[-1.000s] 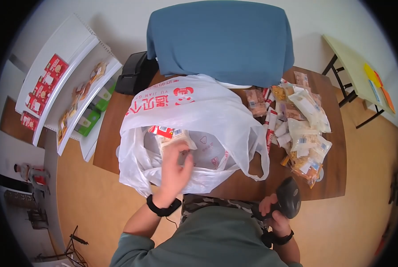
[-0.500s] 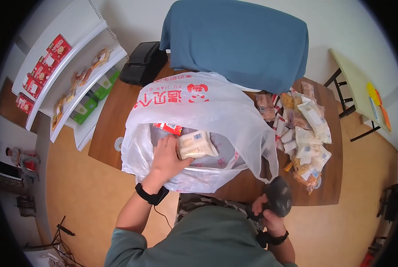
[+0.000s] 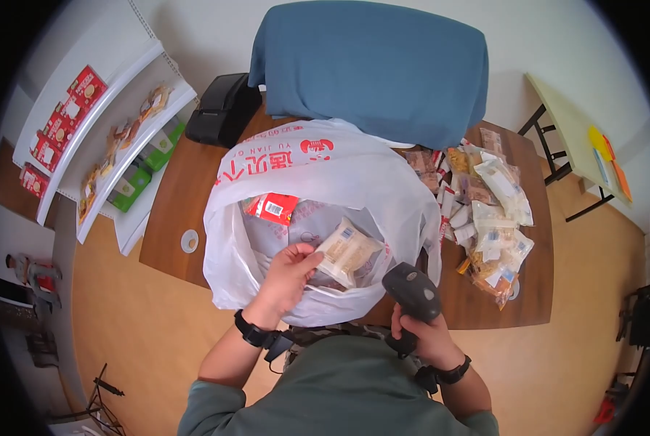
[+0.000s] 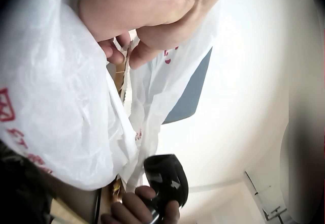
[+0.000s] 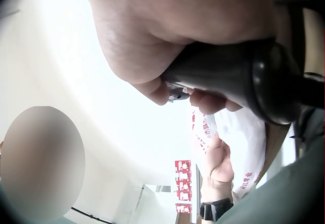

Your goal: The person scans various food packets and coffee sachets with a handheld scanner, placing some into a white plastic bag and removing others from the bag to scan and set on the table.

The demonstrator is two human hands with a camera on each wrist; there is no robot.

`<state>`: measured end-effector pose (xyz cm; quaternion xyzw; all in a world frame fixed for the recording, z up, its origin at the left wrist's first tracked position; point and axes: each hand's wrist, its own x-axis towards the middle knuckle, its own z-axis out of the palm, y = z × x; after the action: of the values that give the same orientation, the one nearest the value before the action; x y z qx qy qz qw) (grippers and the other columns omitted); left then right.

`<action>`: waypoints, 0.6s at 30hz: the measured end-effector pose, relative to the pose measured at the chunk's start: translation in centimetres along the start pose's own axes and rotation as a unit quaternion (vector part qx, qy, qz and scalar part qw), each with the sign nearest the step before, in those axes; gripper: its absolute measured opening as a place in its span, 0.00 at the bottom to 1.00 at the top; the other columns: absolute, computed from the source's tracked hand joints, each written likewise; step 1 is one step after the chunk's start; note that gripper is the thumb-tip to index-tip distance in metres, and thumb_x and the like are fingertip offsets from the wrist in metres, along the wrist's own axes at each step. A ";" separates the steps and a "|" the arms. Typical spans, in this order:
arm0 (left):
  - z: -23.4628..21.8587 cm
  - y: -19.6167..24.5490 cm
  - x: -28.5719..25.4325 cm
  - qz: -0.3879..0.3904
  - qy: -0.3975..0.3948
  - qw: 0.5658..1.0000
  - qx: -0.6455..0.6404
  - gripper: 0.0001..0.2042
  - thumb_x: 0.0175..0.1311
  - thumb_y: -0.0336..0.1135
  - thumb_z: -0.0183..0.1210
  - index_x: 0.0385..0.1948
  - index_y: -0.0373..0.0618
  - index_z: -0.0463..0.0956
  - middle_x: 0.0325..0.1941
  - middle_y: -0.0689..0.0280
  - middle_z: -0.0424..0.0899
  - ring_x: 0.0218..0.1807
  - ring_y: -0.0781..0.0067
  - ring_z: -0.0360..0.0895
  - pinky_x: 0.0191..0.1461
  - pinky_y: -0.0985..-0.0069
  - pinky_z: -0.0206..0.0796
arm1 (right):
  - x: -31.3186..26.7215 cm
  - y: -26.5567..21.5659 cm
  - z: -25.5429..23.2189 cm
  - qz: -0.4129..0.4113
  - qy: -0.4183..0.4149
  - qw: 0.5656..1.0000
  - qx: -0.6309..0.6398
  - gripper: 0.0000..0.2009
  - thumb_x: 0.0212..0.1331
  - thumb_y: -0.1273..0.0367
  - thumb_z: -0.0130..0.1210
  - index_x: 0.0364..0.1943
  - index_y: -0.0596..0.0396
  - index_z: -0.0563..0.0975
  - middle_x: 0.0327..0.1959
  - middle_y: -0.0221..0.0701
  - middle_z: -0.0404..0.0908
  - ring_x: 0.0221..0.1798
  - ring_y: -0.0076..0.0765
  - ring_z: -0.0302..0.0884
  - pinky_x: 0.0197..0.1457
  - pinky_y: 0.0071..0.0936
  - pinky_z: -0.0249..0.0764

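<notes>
In the head view the left hand [image 3: 288, 277] pinches the edge of a cream-coloured food packet [image 3: 348, 252] with a small barcode label, over the opening of a white plastic bag [image 3: 303, 171] with red print. Inside that bag a red packet [image 3: 275, 208] lies farther back. The right hand [image 3: 428, 338] grips the handle of a black handheld scanner [image 3: 412, 292], its head beside the bag's near right edge. The left wrist view shows the left hand's fingertips [image 4: 133, 52] at the packet's edge, much of it hidden by the bag.
Several snack packets [image 3: 501, 240] are heaped on the right of the brown table [image 3: 172, 240]. A blue cloth [image 3: 368, 69] covers a large object at the back, with a black device [image 3: 223, 109] beside it. White shelves [image 3: 132, 123] with goods stand at the left, a light side table [image 3: 568, 131] at the right.
The left hand has moved the cream packet right and toward the body, and now holds it by its edge. The right hand has raised the scanner and brought it left, closer to the bag.
</notes>
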<state>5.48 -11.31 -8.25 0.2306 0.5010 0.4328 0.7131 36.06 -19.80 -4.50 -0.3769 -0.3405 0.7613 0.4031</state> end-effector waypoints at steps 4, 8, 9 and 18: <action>2.5 -0.7 -0.1 0.061 0.031 0.997 0.020 0.14 0.65 0.22 0.63 0.49 0.42 0.71 0.43 0.67 0.80 0.44 0.80 0.78 0.46 0.83 0.72 | 0.1 -0.8 0.5 0.012 0.001 1.000 0.000 0.12 0.64 0.74 0.58 0.50 0.57 0.74 0.33 0.31 0.78 0.34 0.27 0.76 0.40 0.27 0.72; 3.1 -1.2 -0.3 0.108 0.045 0.989 0.090 0.17 0.62 0.20 0.63 0.50 0.39 0.69 0.42 0.66 0.79 0.44 0.78 0.78 0.50 0.81 0.72 | 0.2 -0.7 0.4 0.003 0.006 1.000 -0.010 0.09 0.66 0.75 0.57 0.49 0.58 0.74 0.31 0.27 0.77 0.33 0.25 0.77 0.40 0.25 0.72; 3.2 -1.3 -0.4 0.128 0.046 0.990 0.046 0.18 0.61 0.21 0.65 0.51 0.38 0.69 0.40 0.67 0.79 0.41 0.80 0.76 0.47 0.82 0.71 | 0.1 -0.5 0.3 -0.001 0.014 1.000 -0.009 0.09 0.66 0.75 0.57 0.49 0.59 0.74 0.31 0.27 0.77 0.32 0.25 0.77 0.39 0.25 0.72; 4.1 1.0 -1.4 0.031 0.057 0.977 0.205 0.17 0.66 0.29 0.64 0.49 0.30 0.70 0.34 0.60 0.80 0.27 0.75 0.79 0.31 0.79 0.74 | -0.1 -0.1 -0.1 -0.012 0.048 0.999 0.014 0.10 0.65 0.75 0.58 0.47 0.59 0.74 0.30 0.28 0.77 0.32 0.24 0.77 0.39 0.25 0.72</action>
<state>8.65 -11.54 -5.19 0.3624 0.6111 0.3555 0.6073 36.23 -19.85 -4.42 -0.4033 -0.3145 0.7419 0.4337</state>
